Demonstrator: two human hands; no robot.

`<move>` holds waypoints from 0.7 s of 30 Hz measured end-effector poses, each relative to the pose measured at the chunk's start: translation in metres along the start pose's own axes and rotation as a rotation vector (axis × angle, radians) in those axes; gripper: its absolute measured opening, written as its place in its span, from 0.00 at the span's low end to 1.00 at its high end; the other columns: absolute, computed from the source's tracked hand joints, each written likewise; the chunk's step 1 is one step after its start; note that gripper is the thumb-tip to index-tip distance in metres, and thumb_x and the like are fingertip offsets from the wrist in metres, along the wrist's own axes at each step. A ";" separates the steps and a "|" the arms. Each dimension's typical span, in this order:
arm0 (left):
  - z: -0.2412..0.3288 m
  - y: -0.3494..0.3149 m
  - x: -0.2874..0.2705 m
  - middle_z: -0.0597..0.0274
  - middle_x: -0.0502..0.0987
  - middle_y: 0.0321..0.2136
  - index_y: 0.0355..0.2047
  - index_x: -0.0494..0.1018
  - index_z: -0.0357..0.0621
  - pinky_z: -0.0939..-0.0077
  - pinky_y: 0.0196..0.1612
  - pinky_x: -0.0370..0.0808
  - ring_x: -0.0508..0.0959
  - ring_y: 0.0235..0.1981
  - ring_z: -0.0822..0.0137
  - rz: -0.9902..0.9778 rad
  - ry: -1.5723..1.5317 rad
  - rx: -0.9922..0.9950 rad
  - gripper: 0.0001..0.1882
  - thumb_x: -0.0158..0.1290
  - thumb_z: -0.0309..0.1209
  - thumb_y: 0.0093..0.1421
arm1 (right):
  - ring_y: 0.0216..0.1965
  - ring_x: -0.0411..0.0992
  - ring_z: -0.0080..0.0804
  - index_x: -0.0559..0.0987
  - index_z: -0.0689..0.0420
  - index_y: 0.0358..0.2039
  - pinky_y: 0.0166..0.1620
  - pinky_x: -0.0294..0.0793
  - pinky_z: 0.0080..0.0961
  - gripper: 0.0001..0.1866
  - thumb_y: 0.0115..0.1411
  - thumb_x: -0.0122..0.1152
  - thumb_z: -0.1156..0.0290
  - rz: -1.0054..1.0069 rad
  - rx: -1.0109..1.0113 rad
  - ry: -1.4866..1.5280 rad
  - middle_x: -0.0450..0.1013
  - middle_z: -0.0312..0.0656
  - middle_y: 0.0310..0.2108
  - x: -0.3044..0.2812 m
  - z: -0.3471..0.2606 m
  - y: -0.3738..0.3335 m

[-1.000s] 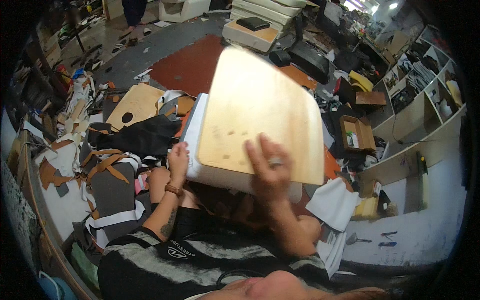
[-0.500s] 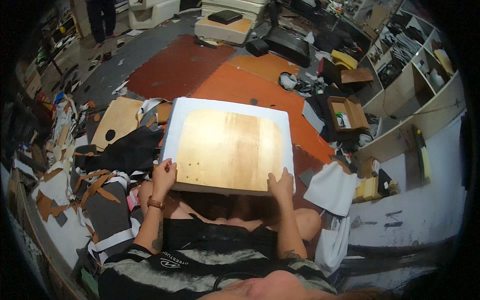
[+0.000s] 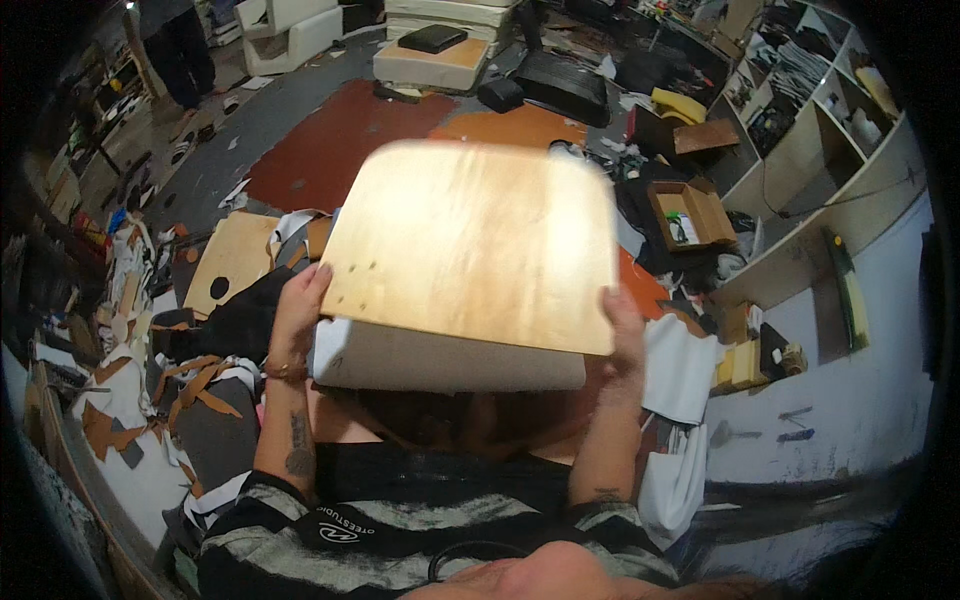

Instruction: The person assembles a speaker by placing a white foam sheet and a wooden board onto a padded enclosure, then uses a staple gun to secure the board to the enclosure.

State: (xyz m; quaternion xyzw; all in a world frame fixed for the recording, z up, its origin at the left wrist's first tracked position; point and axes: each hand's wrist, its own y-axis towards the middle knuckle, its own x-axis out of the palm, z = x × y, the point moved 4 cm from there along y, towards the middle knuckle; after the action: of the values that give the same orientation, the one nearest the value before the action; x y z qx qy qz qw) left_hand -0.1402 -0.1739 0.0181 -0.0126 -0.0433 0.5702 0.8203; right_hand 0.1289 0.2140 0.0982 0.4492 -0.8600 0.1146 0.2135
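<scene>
A pale wooden board (image 3: 465,240) with rounded far corners and several small holes near its left edge is held up in front of me. My left hand (image 3: 303,300) grips its left edge. Its right edge is held by my right hand (image 3: 622,325), which is a little blurred. Below the board, a thick white foam slab (image 3: 450,358) shows only its near part; the rest is hidden behind the wood. The slab sits in front of my crossed legs, and the board is raised off it.
Leather and fabric scraps (image 3: 205,385) pile up on the left beside a second wooden board (image 3: 228,262). White material (image 3: 680,370) lies at my right. A cardboard box (image 3: 690,215) stands by the shelves (image 3: 815,190). Another person (image 3: 178,55) stands at the far left.
The wooden board has come up off the foam slab, lifted toward me by both hands. It covers most of the slab from view. My hands have risen with it.
</scene>
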 end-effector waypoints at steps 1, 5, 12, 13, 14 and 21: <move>0.000 0.009 0.011 0.63 0.83 0.32 0.54 0.77 0.35 0.80 0.31 0.75 0.79 0.29 0.76 0.017 -0.031 0.120 0.20 0.51 0.40 0.73 | 0.47 0.80 0.29 0.75 0.63 0.57 0.51 0.80 0.29 0.17 0.72 0.57 0.69 0.041 -0.137 0.022 0.80 0.45 0.49 0.016 -0.026 -0.011; -0.008 0.016 0.045 0.56 0.85 0.40 0.53 0.81 0.41 0.72 0.41 0.80 0.83 0.38 0.68 0.083 0.424 0.237 0.17 0.55 0.37 0.70 | 0.50 0.78 0.33 0.77 0.61 0.56 0.54 0.78 0.33 0.17 0.71 0.61 0.67 0.127 -0.560 -0.393 0.79 0.47 0.52 -0.003 -0.110 -0.046; -0.063 0.005 0.109 0.51 0.80 0.40 0.38 0.85 0.42 0.55 0.50 0.77 0.79 0.45 0.49 -0.077 0.942 0.318 0.10 0.64 0.33 0.58 | 0.48 0.74 0.29 0.79 0.62 0.53 0.54 0.70 0.29 0.15 0.71 0.59 0.67 0.175 -0.576 -0.953 0.78 0.42 0.46 0.037 -0.189 -0.104; -0.062 -0.001 0.115 0.52 0.79 0.39 0.37 0.85 0.42 0.55 0.49 0.77 0.78 0.45 0.50 -0.081 0.972 0.331 0.10 0.64 0.33 0.57 | 0.47 0.73 0.27 0.79 0.62 0.52 0.54 0.69 0.28 0.14 0.71 0.59 0.68 0.185 -0.516 -1.059 0.77 0.41 0.44 0.038 -0.188 -0.104; -0.068 -0.006 0.121 0.52 0.78 0.38 0.35 0.84 0.42 0.56 0.48 0.77 0.77 0.43 0.51 -0.066 0.961 0.348 0.08 0.64 0.32 0.57 | 0.44 0.70 0.25 0.79 0.63 0.50 0.52 0.67 0.25 0.13 0.71 0.58 0.69 0.111 -0.448 -1.143 0.75 0.39 0.41 0.042 -0.178 -0.101; -0.113 0.044 0.057 0.48 0.80 0.33 0.25 0.79 0.40 0.53 0.39 0.77 0.80 0.38 0.45 0.335 0.465 0.294 0.14 0.53 0.35 0.65 | 0.42 0.68 0.21 0.78 0.65 0.53 0.48 0.67 0.21 0.18 0.72 0.57 0.64 0.090 -0.398 -1.144 0.74 0.36 0.39 0.081 -0.158 -0.074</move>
State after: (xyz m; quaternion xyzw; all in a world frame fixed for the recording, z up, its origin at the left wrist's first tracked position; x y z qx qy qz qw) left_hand -0.1515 -0.1019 -0.0946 -0.0309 0.2311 0.6793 0.6959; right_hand 0.1904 0.1752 0.2759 0.3541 -0.8613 -0.2994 -0.2078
